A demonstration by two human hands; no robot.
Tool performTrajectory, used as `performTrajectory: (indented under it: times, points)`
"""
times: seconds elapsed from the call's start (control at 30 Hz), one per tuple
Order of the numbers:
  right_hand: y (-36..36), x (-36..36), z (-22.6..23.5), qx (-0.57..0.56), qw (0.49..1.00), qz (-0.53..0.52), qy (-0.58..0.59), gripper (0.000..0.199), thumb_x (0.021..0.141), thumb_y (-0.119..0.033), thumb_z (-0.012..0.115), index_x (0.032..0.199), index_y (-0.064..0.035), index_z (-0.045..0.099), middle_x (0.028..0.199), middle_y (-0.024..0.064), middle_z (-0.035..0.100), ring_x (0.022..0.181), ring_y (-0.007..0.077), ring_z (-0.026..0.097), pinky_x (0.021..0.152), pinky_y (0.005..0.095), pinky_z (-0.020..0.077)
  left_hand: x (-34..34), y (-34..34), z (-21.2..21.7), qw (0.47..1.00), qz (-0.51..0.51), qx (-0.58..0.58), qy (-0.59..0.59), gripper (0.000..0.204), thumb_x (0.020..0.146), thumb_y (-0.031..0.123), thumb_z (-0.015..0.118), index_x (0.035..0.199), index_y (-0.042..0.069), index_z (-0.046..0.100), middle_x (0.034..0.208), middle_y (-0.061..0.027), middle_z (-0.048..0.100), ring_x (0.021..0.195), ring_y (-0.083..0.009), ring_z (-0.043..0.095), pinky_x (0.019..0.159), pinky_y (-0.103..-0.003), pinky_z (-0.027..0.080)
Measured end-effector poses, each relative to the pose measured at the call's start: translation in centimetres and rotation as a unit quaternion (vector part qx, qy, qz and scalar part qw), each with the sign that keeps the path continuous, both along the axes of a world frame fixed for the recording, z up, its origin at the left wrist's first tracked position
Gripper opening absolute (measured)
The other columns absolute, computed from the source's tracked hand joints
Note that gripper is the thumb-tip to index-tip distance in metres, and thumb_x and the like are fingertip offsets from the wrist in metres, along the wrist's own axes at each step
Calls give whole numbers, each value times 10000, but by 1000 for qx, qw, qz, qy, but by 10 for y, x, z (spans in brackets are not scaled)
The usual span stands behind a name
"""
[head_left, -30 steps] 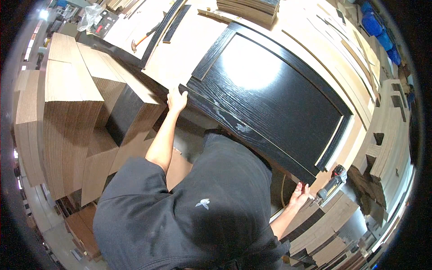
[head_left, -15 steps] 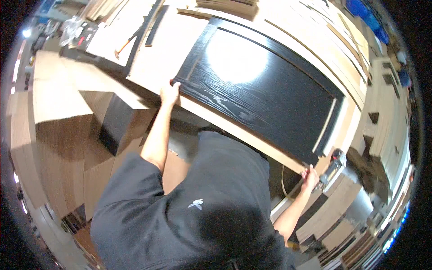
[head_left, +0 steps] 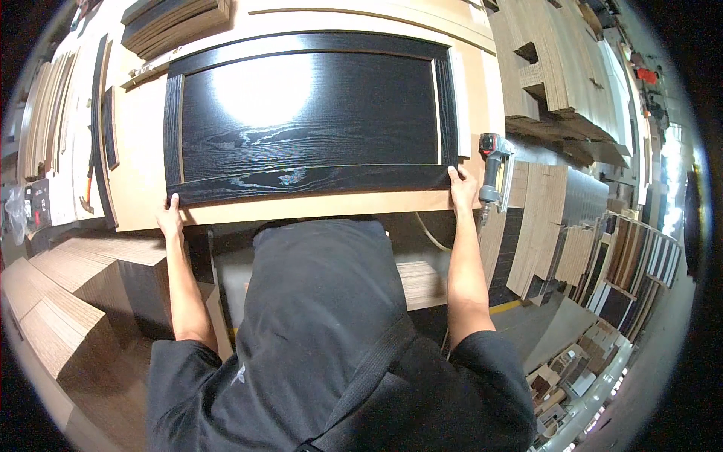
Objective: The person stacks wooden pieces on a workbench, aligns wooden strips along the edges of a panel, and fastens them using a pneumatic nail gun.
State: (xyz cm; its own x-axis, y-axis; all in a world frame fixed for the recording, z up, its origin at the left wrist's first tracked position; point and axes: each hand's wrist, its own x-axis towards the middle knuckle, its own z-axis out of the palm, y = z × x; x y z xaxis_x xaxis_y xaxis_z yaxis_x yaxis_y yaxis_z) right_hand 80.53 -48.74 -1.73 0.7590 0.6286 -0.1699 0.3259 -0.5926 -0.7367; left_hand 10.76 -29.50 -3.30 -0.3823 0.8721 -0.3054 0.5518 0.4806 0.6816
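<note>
Black woodgrain door panel (head_left: 309, 120) lies flat between my hands, left hand (head_left: 170, 218) and right hand (head_left: 462, 188) each grasping a near corner (squaring it, I judge).

Black wood-grain cabinet door panel (head_left: 309, 120), framed, glossy, lying flat on workbench.

I count one black framed door panel (head_left: 309, 120) on one bench (head_left: 301, 205). Two hands hold it, left hand (head_left: 170, 217) and right hand (head_left: 462, 185). One nail gun (head_left: 492, 167) sits beside it.
</note>
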Motion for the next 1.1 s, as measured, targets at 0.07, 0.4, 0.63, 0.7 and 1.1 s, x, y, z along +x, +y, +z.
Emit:
performTrajectory:
  times: [0.07, 0.4, 0.63, 0.7, 1.1]
  points:
    - [1, -3, -1, 1, 1000, -14, 1, 322, 854, -222, 694, 1102, -18, 682, 963, 115, 708, 884, 171, 642, 836, 298, 476, -1, 2, -1, 1000, -3, -1, 4, 396, 903, 247, 647, 1154, -58, 615, 1061, -160, 679, 953, -228, 616, 885, -332, 453]
    - [2, -12, 11, 14, 997, -48, 62, 319, 844, -145, 726, 1084, 56, 665, 999, 80, 687, 904, 142, 603, 867, 276, 457, 6, 1, 22, 999, -35, -7, 7, 320, 886, 162, 651, 1130, -46, 639, 1010, -137, 692, 917, -180, 626, 862, -315, 476]
    - [4, -4, -1, -39, 998, -50, -12, 415, 837, -253, 731, 1089, 70, 662, 1039, 135, 689, 938, 171, 610, 883, 301, 455, 15, -7, 36, 992, 1, 0, -128, 217, 874, 152, 662, 957, -48, 656, 694, -29, 597, 495, -94, 494, 450, -280, 398]
    - [-10, 8, -10, 6, 998, -41, 38, 400, 854, -265, 712, 1056, 77, 669, 989, 110, 695, 893, 156, 605, 853, 297, 461, 14, -3, 19, 994, -41, 77, -65, 240, 853, 161, 690, 955, -53, 656, 657, -30, 601, 443, -96, 475, 413, -286, 379]
    - [-15, 17, -14, 0, 998, -20, 59, 325, 863, -227, 714, 967, 80, 678, 859, 49, 662, 768, 128, 562, 733, 274, 456, 28, 1, 43, 997, 74, -34, -5, 259, 783, 167, 754, 939, -30, 691, 682, -120, 671, 547, -167, 600, 566, -330, 482]
